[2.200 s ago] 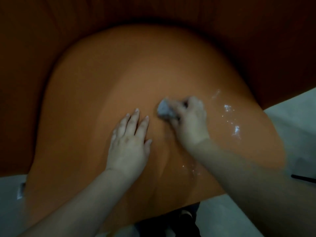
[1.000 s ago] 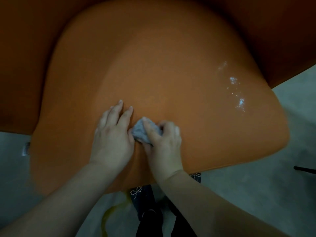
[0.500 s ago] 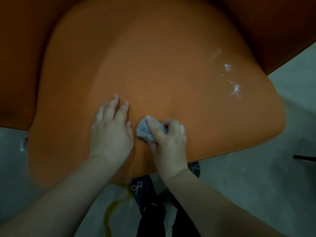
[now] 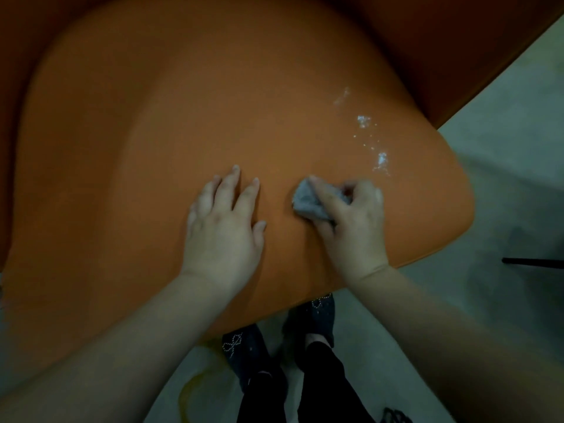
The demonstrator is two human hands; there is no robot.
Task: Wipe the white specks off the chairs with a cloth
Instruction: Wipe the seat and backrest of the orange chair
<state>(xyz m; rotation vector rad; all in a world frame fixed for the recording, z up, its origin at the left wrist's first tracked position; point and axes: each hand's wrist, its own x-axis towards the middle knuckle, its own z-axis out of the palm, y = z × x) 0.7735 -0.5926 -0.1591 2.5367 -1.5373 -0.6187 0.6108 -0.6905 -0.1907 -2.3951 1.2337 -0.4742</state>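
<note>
Grey cloth (image 4: 308, 200) gripped by right hand (image 4: 354, 224) on chair (image 4: 183, 117)

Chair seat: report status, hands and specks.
Left hand flat on the orange seat. Right hand grips the grey cloth. White specks unwiped, beyond the cloth. Nothing in the way.

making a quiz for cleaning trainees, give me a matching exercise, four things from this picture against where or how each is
Things:
1. cloth
2. left hand
3. white specks
4. shoes

States:
A. flat on the seat, fingers spread
B. on the floor under the seat's front edge
C. bunched in the right hand
D. scattered on the seat's right side

Pairs: 1-C, 2-A, 3-D, 4-B
</note>
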